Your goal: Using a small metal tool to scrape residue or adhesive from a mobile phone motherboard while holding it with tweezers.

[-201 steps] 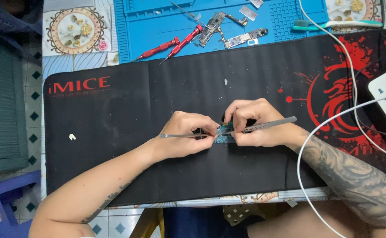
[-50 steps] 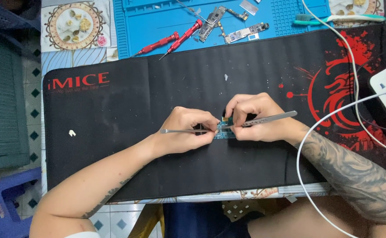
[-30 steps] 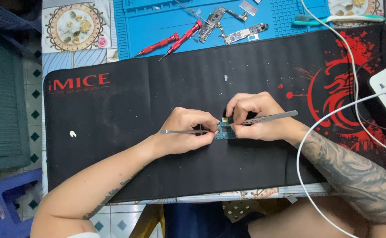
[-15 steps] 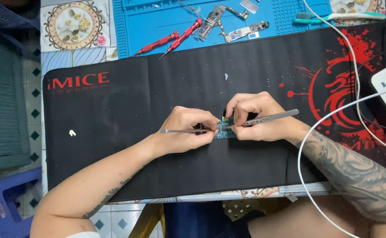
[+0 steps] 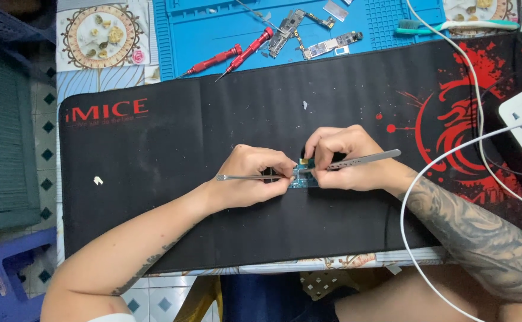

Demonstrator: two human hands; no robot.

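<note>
Steel tweezers [image 5: 362,160] — blue circuit board [image 5: 303,177]

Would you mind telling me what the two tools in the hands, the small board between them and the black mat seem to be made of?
Right-hand tweezers: bare steel, by the silvery brushed sheen. Left-hand tool: thin, grey, likely metal too. Small board: blue-green circuit laminate, apparently. Black mat: matte cloth over rubber, probably, since it shows no glare.
</note>
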